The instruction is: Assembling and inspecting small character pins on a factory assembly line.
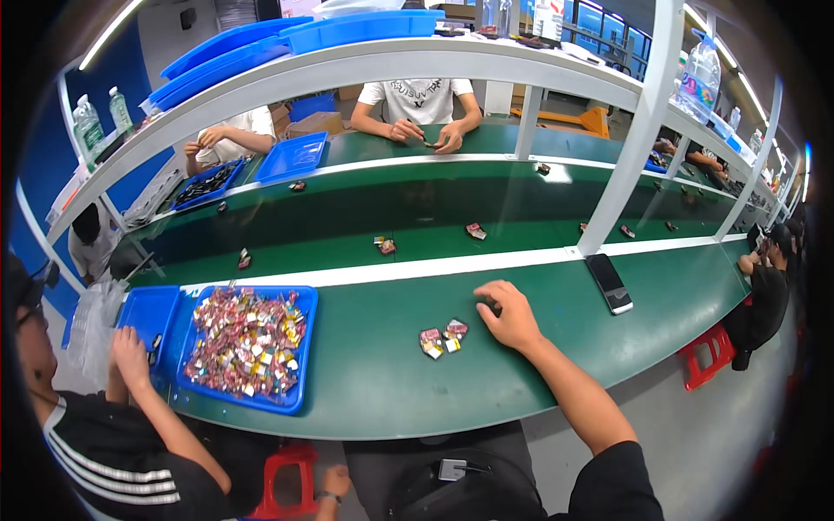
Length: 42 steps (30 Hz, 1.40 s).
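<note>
My right hand (509, 315) lies palm down on the green worktable (382, 382), fingers apart, with nothing visibly gripped. Just left of it sit two or three small red and gold foil packets (441, 337), not touching the hand. My left hand (334, 480), with a band on the wrist, hangs low below the table edge beside a red stool (287, 482); its fingers are too small to read. A blue tray (300, 347) heaped with several packets of the same kind stands further left.
A dark phone (609, 283) lies right of my hand. Single packets (387, 246) ride the darker green belt (347, 217) beyond a white strip. A person in a black striped top (104, 451) works at my left; others sit opposite and at the right. White shelf posts (630, 139) rise ahead.
</note>
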Available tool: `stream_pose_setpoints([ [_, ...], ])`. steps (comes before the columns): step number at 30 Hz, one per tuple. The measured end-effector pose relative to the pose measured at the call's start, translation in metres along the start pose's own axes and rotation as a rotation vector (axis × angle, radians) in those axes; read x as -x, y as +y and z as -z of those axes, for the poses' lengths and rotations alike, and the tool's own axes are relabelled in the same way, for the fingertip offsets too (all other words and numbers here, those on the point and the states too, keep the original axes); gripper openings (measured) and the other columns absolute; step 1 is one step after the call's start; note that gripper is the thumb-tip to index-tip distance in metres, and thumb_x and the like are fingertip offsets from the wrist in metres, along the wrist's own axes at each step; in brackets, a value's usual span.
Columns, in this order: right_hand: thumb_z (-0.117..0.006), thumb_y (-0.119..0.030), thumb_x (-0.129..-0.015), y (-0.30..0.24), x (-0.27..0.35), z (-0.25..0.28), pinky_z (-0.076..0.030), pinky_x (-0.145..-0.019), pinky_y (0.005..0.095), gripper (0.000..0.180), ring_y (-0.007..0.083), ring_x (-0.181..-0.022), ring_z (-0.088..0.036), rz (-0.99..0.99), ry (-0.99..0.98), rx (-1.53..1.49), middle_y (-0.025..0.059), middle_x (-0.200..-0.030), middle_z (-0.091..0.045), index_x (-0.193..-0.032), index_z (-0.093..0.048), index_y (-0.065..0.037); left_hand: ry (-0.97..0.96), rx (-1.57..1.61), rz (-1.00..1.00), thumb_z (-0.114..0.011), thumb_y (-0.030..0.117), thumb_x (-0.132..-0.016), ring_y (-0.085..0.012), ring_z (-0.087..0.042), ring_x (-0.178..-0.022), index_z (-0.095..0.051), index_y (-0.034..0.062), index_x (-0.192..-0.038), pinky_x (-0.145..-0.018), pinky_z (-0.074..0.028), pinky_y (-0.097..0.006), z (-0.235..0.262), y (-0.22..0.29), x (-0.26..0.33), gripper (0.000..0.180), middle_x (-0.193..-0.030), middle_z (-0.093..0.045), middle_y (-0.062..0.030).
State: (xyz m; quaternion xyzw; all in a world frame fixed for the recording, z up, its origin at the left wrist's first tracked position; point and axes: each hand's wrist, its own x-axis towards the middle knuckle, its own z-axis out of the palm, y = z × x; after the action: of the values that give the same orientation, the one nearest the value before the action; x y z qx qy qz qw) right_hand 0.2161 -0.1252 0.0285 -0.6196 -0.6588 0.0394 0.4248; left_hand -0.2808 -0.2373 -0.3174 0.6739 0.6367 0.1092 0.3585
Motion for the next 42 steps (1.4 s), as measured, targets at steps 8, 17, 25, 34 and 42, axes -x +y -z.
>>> stream_pose_setpoints([
  [8,-0.07,-0.008,-0.081,-0.011,-0.02,-0.006,-0.053,-0.073,0.0315,0.024,0.0213,-0.081,-0.066,-0.012,-0.012,-0.093,0.0124,-0.093,-0.068,-0.103,-0.066,0.0,-0.494,0.409,-0.398,-0.062,0.015,-0.093,-0.0118,-0.068,-0.078,-0.069,-0.0016,-0.096,-0.073,-0.054,-0.026,0.155,0.272,0.058,0.018,-0.083,-0.071,-0.0072],
  [17,-0.084,-0.04,-0.067,0.002,-0.124,-0.137,-0.051,-0.088,0.0415,0.07,0.0373,-0.098,-0.063,-0.127,0.015,0.192,0.0211,-0.101,-0.066,-0.116,-0.057,0.004,-0.264,0.671,-0.577,-0.058,0.014,-0.095,-0.0064,-0.056,-0.064,-0.066,0.0001,-0.1,-0.06,-0.047,-0.022,0.203,0.384,-0.012,0.017,-0.081,-0.068,-0.0037],
  [25,-0.084,-0.023,-0.065,0.004,-0.15,-0.144,-0.053,-0.086,0.039,0.056,0.0315,-0.098,-0.067,-0.244,-0.071,-0.069,0.0179,-0.101,-0.069,-0.109,-0.058,0.001,0.045,0.662,-0.489,-0.06,0.016,-0.093,-0.0081,-0.057,-0.065,-0.063,0.0008,-0.103,-0.058,-0.048,-0.023,0.191,0.41,-0.128,0.018,-0.089,-0.069,-0.0062],
  [34,-0.074,-0.006,-0.077,-0.037,-0.063,-0.034,-0.046,-0.098,0.0382,0.064,0.0284,-0.116,-0.053,0.131,-0.35,-0.256,0.0136,-0.126,-0.057,-0.135,-0.047,-0.007,-0.402,0.757,-0.363,-0.051,0.027,-0.1,-0.0109,-0.061,-0.08,-0.06,0.0028,-0.12,-0.067,-0.052,-0.026,0.194,0.438,-0.181,0.033,-0.101,-0.066,-0.0052],
  [42,-0.068,-0.003,-0.078,-0.02,-0.05,-0.04,-0.048,-0.091,0.0392,0.045,0.0318,-0.106,-0.057,0.358,-0.122,-0.196,0.0137,-0.11,-0.059,-0.121,-0.057,-0.005,-0.547,0.938,-0.39,-0.054,0.015,-0.099,-0.0131,-0.063,-0.094,-0.053,0.0029,-0.133,-0.081,-0.054,-0.028,0.174,0.428,-0.175,0.036,-0.112,-0.065,-0.0068],
])
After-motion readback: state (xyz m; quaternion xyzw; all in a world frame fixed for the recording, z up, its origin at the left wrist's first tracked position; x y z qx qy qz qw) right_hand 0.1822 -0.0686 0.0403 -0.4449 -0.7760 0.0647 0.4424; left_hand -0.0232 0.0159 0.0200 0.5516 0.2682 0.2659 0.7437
